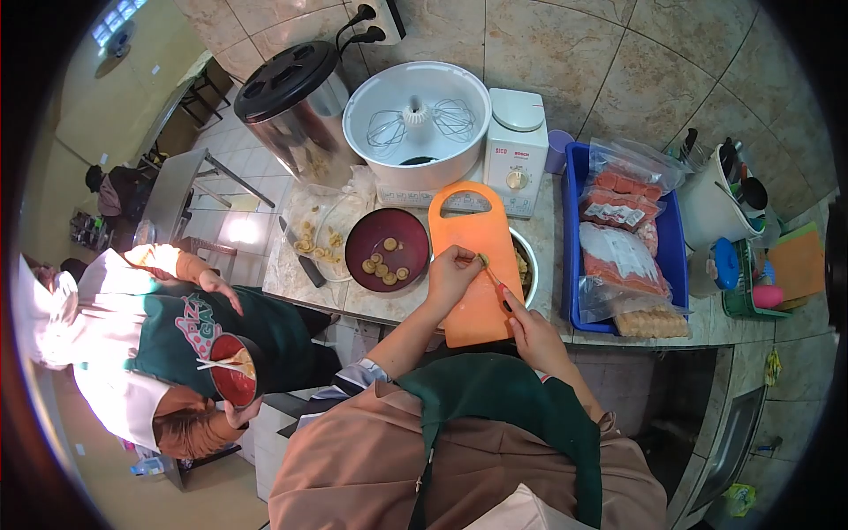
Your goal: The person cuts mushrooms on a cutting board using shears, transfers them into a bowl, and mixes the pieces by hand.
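Observation:
My left hand (452, 276) is closed over the orange cutting board (473, 309), its fingertips pinching a small round brownish piece (483, 260) that looks like a mushroom. In my right hand (536, 337) is a small knife (501, 286) with a red and black handle, its blade directed at that piece. Beside the board on the left, a dark red bowl (358, 231) holds several round brownish pieces. Partly under the board's right edge, a white bowl (533, 276) contains more brownish pieces.
A Bosch mixer (517, 159) with a white bowl stands behind. Blue crate (574, 230) with packed meat is at right. A knife (311, 270) lies beside a plastic bag (331, 252) of pieces. At left, another person (168, 327) holds a red-lined bowl (250, 349).

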A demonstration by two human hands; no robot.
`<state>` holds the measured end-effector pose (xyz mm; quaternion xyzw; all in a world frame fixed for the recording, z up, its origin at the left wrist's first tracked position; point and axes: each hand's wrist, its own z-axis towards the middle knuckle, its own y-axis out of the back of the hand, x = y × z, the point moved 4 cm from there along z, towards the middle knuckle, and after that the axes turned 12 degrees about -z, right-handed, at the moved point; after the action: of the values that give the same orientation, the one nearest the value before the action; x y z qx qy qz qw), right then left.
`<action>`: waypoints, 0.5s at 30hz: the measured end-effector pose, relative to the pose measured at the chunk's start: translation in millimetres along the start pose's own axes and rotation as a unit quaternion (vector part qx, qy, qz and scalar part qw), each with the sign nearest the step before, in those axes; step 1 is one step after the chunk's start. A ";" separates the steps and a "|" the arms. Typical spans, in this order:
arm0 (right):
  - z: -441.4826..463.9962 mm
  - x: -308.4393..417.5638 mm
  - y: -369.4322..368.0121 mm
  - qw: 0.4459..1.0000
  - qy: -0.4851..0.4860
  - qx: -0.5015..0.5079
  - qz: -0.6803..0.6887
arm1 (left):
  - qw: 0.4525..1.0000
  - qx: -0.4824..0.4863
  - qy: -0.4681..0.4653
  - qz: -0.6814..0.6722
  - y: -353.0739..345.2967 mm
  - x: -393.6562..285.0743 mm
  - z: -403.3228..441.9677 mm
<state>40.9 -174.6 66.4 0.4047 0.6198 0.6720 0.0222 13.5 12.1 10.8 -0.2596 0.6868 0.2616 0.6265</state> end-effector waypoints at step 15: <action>-8.5 -8.0 -7.8 0.998 -0.039 0.042 -0.012 | 1.000 -0.005 0.015 0.019 0.2 6.8 -1.7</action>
<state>37.8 -183.9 56.4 0.4241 0.6508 0.6286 0.0376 11.6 10.9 4.1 -0.2538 0.6996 0.2732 0.6095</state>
